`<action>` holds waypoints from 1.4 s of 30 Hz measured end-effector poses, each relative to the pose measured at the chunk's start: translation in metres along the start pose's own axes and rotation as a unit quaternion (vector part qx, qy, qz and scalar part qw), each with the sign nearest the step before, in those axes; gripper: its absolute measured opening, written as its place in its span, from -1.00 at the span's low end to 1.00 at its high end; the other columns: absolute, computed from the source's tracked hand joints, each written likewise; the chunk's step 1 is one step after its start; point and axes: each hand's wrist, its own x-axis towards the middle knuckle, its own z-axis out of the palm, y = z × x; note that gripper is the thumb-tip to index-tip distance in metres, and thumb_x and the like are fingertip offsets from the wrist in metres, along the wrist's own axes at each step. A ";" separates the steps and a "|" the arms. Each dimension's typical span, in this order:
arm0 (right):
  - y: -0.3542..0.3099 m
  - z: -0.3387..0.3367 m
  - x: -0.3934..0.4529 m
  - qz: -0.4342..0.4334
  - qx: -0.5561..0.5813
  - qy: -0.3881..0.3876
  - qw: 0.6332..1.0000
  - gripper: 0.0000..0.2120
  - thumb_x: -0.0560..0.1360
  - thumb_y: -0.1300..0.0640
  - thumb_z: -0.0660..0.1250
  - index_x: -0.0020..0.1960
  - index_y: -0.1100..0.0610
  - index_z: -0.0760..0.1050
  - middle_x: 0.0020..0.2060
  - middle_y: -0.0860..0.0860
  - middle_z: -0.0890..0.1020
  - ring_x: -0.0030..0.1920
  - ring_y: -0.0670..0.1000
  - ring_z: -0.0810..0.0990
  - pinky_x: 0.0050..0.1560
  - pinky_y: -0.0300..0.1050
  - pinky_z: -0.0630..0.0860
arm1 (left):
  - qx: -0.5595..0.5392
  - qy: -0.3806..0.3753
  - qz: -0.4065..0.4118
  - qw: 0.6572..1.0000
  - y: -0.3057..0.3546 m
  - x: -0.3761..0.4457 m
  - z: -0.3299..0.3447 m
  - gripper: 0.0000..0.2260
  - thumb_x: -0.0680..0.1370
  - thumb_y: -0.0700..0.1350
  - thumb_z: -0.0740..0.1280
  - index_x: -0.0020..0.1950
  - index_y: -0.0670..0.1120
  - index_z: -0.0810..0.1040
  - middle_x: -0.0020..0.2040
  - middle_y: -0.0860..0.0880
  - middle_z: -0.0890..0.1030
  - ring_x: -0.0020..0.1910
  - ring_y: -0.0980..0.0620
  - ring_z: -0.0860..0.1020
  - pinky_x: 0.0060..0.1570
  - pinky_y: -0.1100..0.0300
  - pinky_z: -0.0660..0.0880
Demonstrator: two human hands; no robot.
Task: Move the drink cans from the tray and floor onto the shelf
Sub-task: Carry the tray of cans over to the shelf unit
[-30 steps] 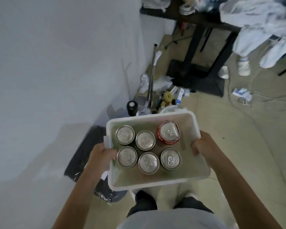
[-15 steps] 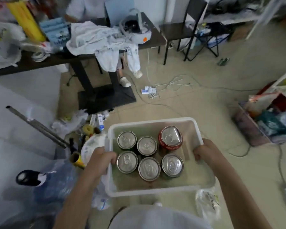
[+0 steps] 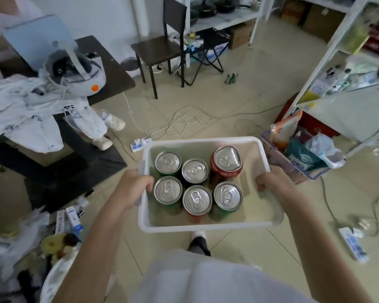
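The white rectangular plastic tray (image 3: 208, 226), long axis running left to right, holds six upright aluminium drink cans (image 3: 195, 178) clustered toward its left edge. The left hand (image 3: 132, 189) and right hand (image 3: 271, 185) each curl closed over a short edge. Since half a second ago the view has swung right, bringing a white metal shelf (image 3: 328, 51) closer, with what look like two green cans (image 3: 231, 78) on the tiled floor beyond.

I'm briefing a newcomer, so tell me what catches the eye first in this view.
First, the white tray at centre, gripped by the left hand and right hand, holding six upright cans. Next, the white suit draped over the dark table at left, then the metal shelf at right.
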 end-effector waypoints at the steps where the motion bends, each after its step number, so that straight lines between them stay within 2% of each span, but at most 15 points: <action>1: -0.010 -0.005 0.017 0.001 0.004 0.002 1.000 -0.62 -0.01 0.24 0.16 -0.21 0.30 0.46 -0.35 0.17 0.46 -0.30 0.12 0.42 -0.27 -0.10 0.34 | 0.007 -0.006 0.002 1.000 0.016 0.018 0.004 -0.92 0.02 -0.24 0.19 -0.55 -0.13 0.31 -0.55 -0.07 0.28 -0.51 -0.01 0.27 -0.45 0.26 0.20; 4: -0.040 -0.022 0.070 0.002 0.019 0.005 1.000 -0.57 0.02 0.25 0.19 -0.12 0.31 0.48 -0.28 0.19 0.49 -0.23 0.16 0.46 -0.16 0.01 0.43 | 0.019 -0.020 0.016 0.999 0.064 0.076 0.019 -0.92 0.01 -0.25 0.18 -0.61 -0.09 0.30 -0.62 -0.01 0.27 -0.57 0.01 0.25 -0.48 0.30 0.19; 6: -0.061 -0.031 0.102 0.011 0.025 0.016 1.000 -0.67 0.06 0.26 0.21 -0.18 0.25 0.44 -0.29 0.18 0.49 -0.21 0.17 0.46 -0.11 0.06 0.47 | 0.031 -0.027 0.021 0.999 0.092 0.110 0.029 -0.89 0.01 -0.25 0.17 -0.65 -0.07 0.27 -0.72 0.08 0.23 -0.62 0.03 0.22 -0.52 0.35 0.15; 9: -0.090 -0.046 0.152 0.026 0.018 0.025 0.999 -0.78 -0.01 0.23 0.17 -0.35 0.20 0.39 -0.38 0.12 0.45 -0.27 0.13 0.43 -0.19 -0.07 0.38 | 0.053 -0.039 0.029 0.997 0.131 0.163 0.046 -0.88 0.02 -0.23 0.18 -0.69 -0.08 0.28 -0.77 0.07 0.21 -0.67 0.06 0.19 -0.61 0.39 0.13; 13: -0.130 -0.068 0.229 0.033 0.020 0.032 0.999 -0.75 -0.02 0.22 0.17 -0.34 0.22 0.40 -0.35 0.14 0.44 -0.23 0.13 0.43 -0.17 -0.04 0.35 | 0.048 -0.038 0.025 0.998 0.189 0.237 0.075 -0.93 0.02 -0.24 0.19 -0.61 -0.11 0.31 -0.71 0.04 0.28 -0.65 0.03 0.26 -0.62 0.40 0.17; 18: -0.192 -0.101 0.333 0.039 0.032 0.047 0.998 -0.88 0.00 0.24 0.17 -0.45 0.21 0.36 -0.48 0.11 0.39 -0.43 0.09 0.35 -0.38 -0.18 0.28 | 0.048 -0.036 0.030 0.998 0.272 0.331 0.111 -0.78 0.19 -0.34 0.23 -0.60 -0.13 0.29 -0.80 0.05 0.22 -0.73 0.08 0.22 -0.69 0.49 0.11; 21: -0.232 -0.124 0.392 0.026 0.028 0.060 0.997 -0.94 0.22 0.30 0.26 -0.38 0.22 0.38 -0.48 0.08 0.37 -0.41 0.07 0.31 -0.43 -0.19 0.20 | 0.020 -0.035 0.035 0.999 0.324 0.382 0.132 -0.86 0.12 -0.30 0.20 -0.55 -0.13 0.25 -0.81 0.07 0.19 -0.81 0.16 0.15 -0.69 0.54 0.07; 24: -0.265 -0.148 0.457 0.031 0.006 0.079 0.996 -0.78 0.34 0.40 0.23 -0.42 0.20 0.31 -0.48 0.06 0.36 -0.42 0.07 0.31 -0.51 -0.14 0.19 | 0.021 -0.033 0.048 0.998 0.370 0.440 0.151 -0.74 0.26 -0.40 0.20 -0.54 -0.13 0.24 -0.81 0.07 0.19 -0.82 0.18 0.16 -0.70 0.55 0.06; 26: -0.286 -0.158 0.497 0.043 0.002 0.084 0.996 -0.78 0.32 0.42 0.24 -0.43 0.21 0.33 -0.52 0.08 0.37 -0.45 0.10 0.35 -0.59 -0.20 0.26 | 0.031 -0.032 0.049 0.998 0.397 0.475 0.163 -0.70 0.29 -0.44 0.17 -0.55 -0.13 0.24 -0.81 0.07 0.20 -0.81 0.17 0.17 -0.72 0.54 0.07; 30: -0.324 -0.174 0.577 0.060 0.021 0.082 0.995 -0.83 0.28 0.40 0.24 -0.44 0.21 0.37 -0.50 0.10 0.42 -0.47 0.07 0.37 -0.46 -0.22 0.26 | 0.032 -0.044 0.053 0.997 0.450 0.554 0.188 -0.77 0.22 -0.35 0.22 -0.55 -0.12 0.24 -0.81 0.08 0.20 -0.80 0.18 0.17 -0.72 0.52 0.06; 33: -0.355 -0.184 0.637 0.056 0.045 0.092 0.993 -0.95 0.13 0.29 0.26 -0.44 0.22 0.39 -0.48 0.09 0.43 -0.44 0.07 0.38 -0.41 -0.21 0.28 | 0.055 -0.055 0.075 0.994 0.493 0.624 0.209 -0.82 0.18 -0.31 0.23 -0.54 -0.11 0.26 -0.81 0.07 0.21 -0.71 0.10 0.21 -0.72 0.49 0.05; 35: -0.375 -0.193 0.677 0.058 0.053 0.104 0.991 -0.96 0.16 0.30 0.25 -0.38 0.25 0.41 -0.43 0.11 0.45 -0.40 0.07 0.40 -0.36 -0.18 0.30 | 0.074 -0.063 0.090 0.991 0.521 0.671 0.224 -0.85 0.17 -0.28 0.22 -0.53 -0.11 0.27 -0.81 0.06 0.22 -0.71 0.09 0.22 -0.74 0.46 0.06; 37: -0.393 -0.205 0.716 0.075 0.073 0.117 0.988 -0.86 0.16 0.29 0.24 -0.27 0.26 0.46 -0.37 0.14 0.47 -0.35 0.10 0.43 -0.30 -0.14 0.34 | 0.083 -0.087 0.102 0.987 0.555 0.713 0.240 -0.90 0.10 -0.25 0.19 -0.53 -0.11 0.27 -0.81 0.04 0.20 -0.77 0.14 0.19 -0.74 0.47 0.05; 39: -0.409 -0.220 0.753 0.086 0.087 0.128 0.984 -0.75 0.05 0.24 0.20 -0.28 0.24 0.47 -0.38 0.13 0.49 -0.34 0.12 0.45 -0.28 -0.13 0.36 | 0.087 -0.110 0.101 0.985 0.588 0.752 0.256 -0.90 0.08 -0.24 0.19 -0.54 -0.11 0.26 -0.80 0.05 0.19 -0.80 0.16 0.15 -0.73 0.48 0.05; 42: -0.430 -0.244 0.804 0.107 0.108 0.145 0.978 -0.68 0.02 0.22 0.17 -0.24 0.24 0.48 -0.36 0.13 0.50 -0.33 0.12 0.47 -0.29 -0.13 0.39 | 0.109 -0.140 0.112 0.978 0.641 0.806 0.287 -0.78 0.18 -0.31 0.21 -0.57 -0.09 0.21 -0.81 0.07 0.16 -0.81 0.17 0.13 -0.73 0.47 0.04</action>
